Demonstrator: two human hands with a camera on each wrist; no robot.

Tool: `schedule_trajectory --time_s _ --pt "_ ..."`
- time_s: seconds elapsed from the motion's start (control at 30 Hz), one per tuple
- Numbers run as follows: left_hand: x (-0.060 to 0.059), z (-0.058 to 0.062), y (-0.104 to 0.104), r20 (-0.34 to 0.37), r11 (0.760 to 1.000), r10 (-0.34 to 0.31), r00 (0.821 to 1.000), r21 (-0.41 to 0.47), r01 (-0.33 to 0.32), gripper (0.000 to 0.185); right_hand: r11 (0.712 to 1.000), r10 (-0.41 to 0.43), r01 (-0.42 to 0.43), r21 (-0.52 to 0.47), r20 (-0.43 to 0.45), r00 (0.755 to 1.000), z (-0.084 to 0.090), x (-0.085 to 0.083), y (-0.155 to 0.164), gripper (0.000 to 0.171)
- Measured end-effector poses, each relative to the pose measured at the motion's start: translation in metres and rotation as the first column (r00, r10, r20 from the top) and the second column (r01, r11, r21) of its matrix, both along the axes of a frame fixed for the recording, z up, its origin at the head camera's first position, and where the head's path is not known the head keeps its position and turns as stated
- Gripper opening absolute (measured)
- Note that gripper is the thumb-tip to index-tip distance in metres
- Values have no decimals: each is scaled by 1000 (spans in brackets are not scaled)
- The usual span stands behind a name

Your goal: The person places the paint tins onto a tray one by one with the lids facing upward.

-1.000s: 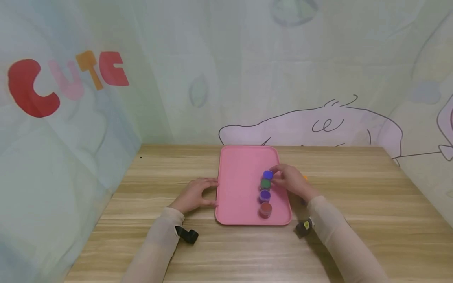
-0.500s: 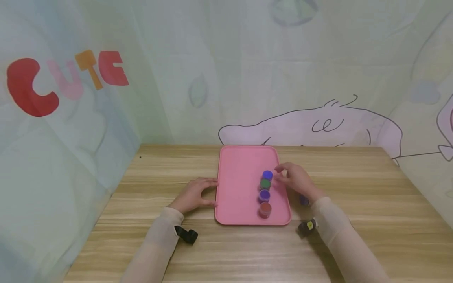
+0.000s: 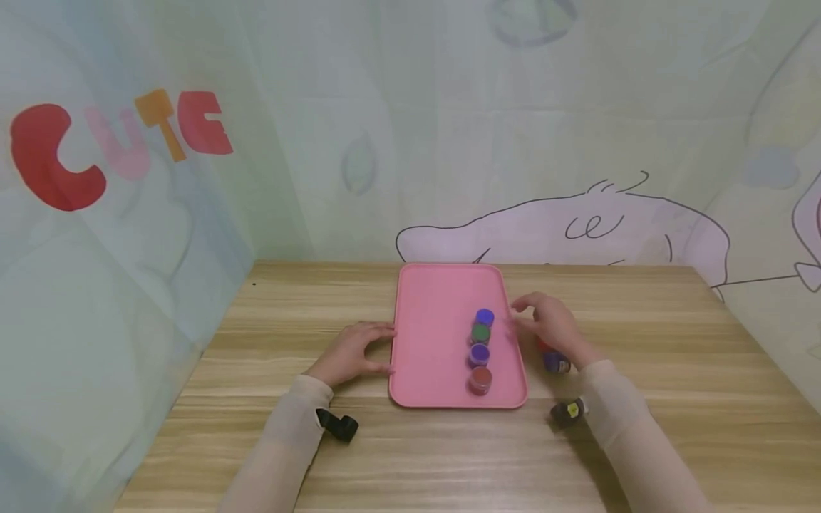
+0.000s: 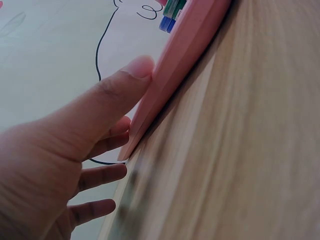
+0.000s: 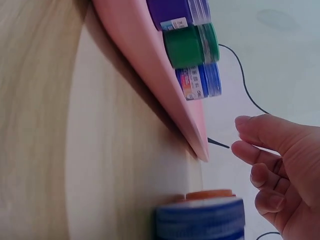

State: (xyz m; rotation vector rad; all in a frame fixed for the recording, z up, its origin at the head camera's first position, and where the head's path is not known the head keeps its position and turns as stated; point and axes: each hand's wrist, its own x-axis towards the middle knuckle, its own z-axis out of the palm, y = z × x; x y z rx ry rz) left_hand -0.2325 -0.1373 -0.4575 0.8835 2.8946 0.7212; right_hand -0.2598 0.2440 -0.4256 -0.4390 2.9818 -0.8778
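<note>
A pink tray (image 3: 436, 306) lies on the table with several small paint jars in a line along its right side. From the far end they are blue (image 3: 484, 318), green (image 3: 481, 333), purple (image 3: 479, 355) and brownish red (image 3: 480, 380). My left hand (image 3: 346, 353) rests at the tray's left edge, its thumb and fingertips against the rim and its fingers spread. Just off the right rim is my right hand (image 3: 553, 326), fingers loosely bent, thumb apart from them. In the right wrist view nothing sits in that hand (image 5: 290, 170), and the blue jar (image 5: 197, 82) stands clear of its fingertips.
Right of the tray, partly under the right hand in the head view, stand a purple-blue jar (image 3: 556, 362) and a red one (image 3: 542, 345). An orange jar top (image 5: 210, 194) shows behind the near jar in the right wrist view. A printed cloth (image 3: 321, 142) hangs behind the table.
My right hand has drawn away from the blue jar and moved right, past the tray's rim. The jars beside the tray have come into sight. My left hand has stayed put.
</note>
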Motion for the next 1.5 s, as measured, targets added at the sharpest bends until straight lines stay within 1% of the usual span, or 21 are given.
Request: schedule_trajectory --time_s 0.2,0.4,0.47,0.73,0.83,0.97,1.13,1.3,1.5 --pt "0 0 -1 -5 1000 -5 1000 6 5 70 1000 -4 5 15 -15 1000 1 0 8 28" --pt "-1 0 -1 -13 1000 -10 1000 -1 10 70 999 -19 19 33 15 1000 2 0 16 28" --pt "-1 0 -1 -16 1000 -12 1000 -6 11 70 999 -15 15 41 14 1000 2 0 18 28" --pt "-3 -1 0 -16 1000 -12 1000 -6 12 70 991 19 -8 130 -79 997 1 0 27 26" --pt "-2 0 0 -20 1000 -13 1000 -5 13 69 987 27 -11 158 -98 995 2 1 31 27" --pt "-2 1 0 -24 1000 -15 1000 -1 15 69 981 30 -12 195 -86 996 3 1 34 29" --pt "-1 1 0 -13 1000 -13 1000 1 13 68 969 44 -28 245 -63 997 6 2 36 27" --pt "0 1 0 -9 1000 -10 1000 1 10 69 963 46 -42 267 -9 999 10 1 37 26" --pt "0 0 -1 -12 1000 -10 1000 4 10 69 949 50 -62 309 46 998 11 -3 38 30"
